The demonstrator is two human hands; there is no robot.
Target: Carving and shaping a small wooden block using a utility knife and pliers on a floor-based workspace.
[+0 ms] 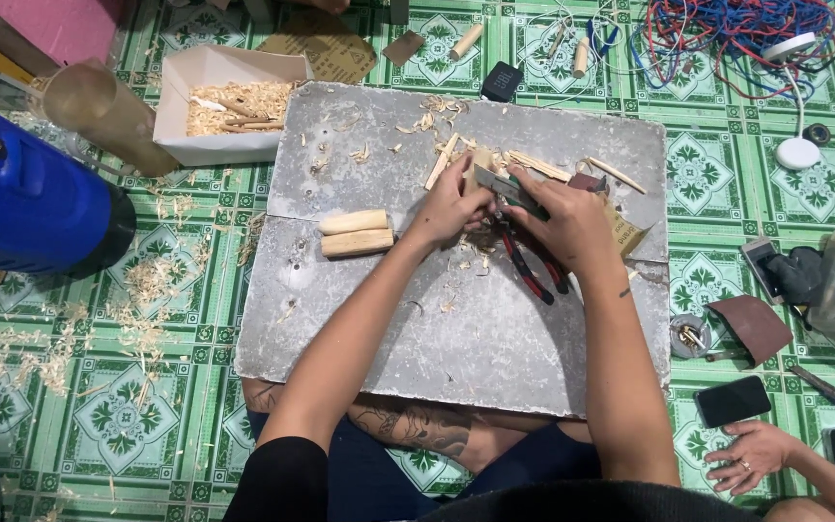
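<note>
I see both hands, left hand and right hand, clenched on a wood piece; pliers lie beneath, 2 dowels left on the worktop.

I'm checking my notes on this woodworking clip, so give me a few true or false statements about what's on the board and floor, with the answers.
1. Two wooden pegs lie side by side on the grey board. True.
2. Both hands, left and right, meet over a small piece of wood. True.
3. The pliers have blue handles. False: they are red and black.
4. The white box holds coiled wire. False: it holds wood shavings and sticks.
5. A second person's hand rests on the floor beside a dark phone. True.
</note>
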